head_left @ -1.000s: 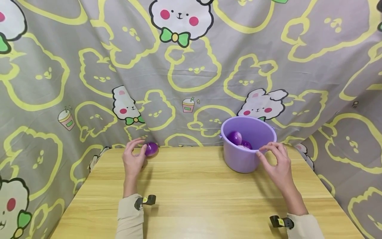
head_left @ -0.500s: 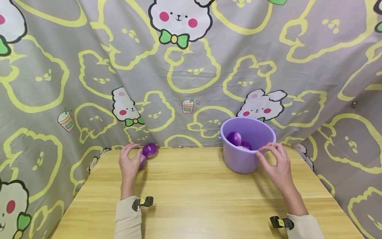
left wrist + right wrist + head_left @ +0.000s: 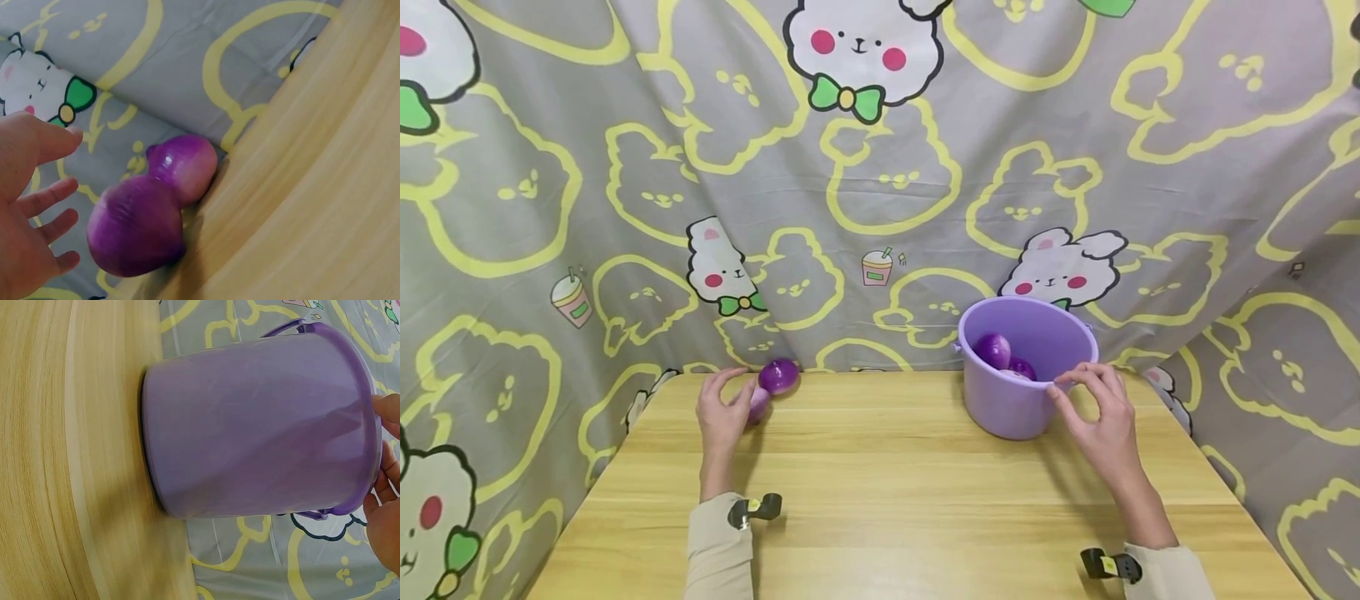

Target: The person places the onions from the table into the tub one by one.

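Observation:
Two purple onions stand touching at the table's far left: a nearer onion (image 3: 134, 228) and a farther onion (image 3: 778, 377) by the curtain. My left hand (image 3: 721, 412) is just left of the nearer one, partly hiding it in the head view. In the left wrist view, a gap shows between its spread fingers and the onions. On the right, a lilac bucket (image 3: 1006, 408) stands upright, with several onions (image 3: 992, 350) inside. My right hand (image 3: 1105, 421) pinches the bucket's near right rim between thumb and fingers.
A wood-grain table (image 3: 865, 500) lies beneath everything. Behind and at both sides hangs a grey curtain (image 3: 820, 200) with cartoon rabbits, meeting the table's back edge. The bucket's handle (image 3: 284, 328) hangs on its far side.
My left hand has drawn back a little to the left, and the nearer onion has come into view beside it. The right hand stays on the bucket rim.

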{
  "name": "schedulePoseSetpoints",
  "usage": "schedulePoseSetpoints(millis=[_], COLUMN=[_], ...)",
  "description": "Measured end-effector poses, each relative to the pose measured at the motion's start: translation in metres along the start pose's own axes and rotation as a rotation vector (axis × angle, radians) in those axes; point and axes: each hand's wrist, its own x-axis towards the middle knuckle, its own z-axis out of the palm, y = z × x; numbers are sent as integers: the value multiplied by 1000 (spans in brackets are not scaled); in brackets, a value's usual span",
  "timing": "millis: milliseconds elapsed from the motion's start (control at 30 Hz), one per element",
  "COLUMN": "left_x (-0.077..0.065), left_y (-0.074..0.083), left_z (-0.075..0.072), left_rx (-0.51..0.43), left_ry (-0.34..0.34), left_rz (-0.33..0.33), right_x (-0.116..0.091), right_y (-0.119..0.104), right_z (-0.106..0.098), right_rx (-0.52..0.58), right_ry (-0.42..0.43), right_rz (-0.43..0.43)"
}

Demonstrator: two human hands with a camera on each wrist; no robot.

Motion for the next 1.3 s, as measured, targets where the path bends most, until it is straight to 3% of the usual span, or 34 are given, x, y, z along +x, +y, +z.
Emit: schedulePoseSetpoints(millis=[133, 500, 767, 1100, 1300], left_x=[0, -1, -3, -6, -7], left_y=[-6, -15, -20, -24, -26], left_z=[1, 1, 4, 6, 8], left_rx=[22, 23, 42, 25, 14], left_ry=[-32, -43, -103, -160, -173], left_rz=[-56, -94, -163, -210, -203], right_x=[0, 1, 0, -1, 0], right_y=[-1, -2, 0, 0, -1], right_z=[1, -1, -1, -1, 0], right_rx=[6, 1, 2, -2, 5], right_ry=[18, -17, -18, -12, -7], right_rz=[-21, 16, 15, 17, 13])
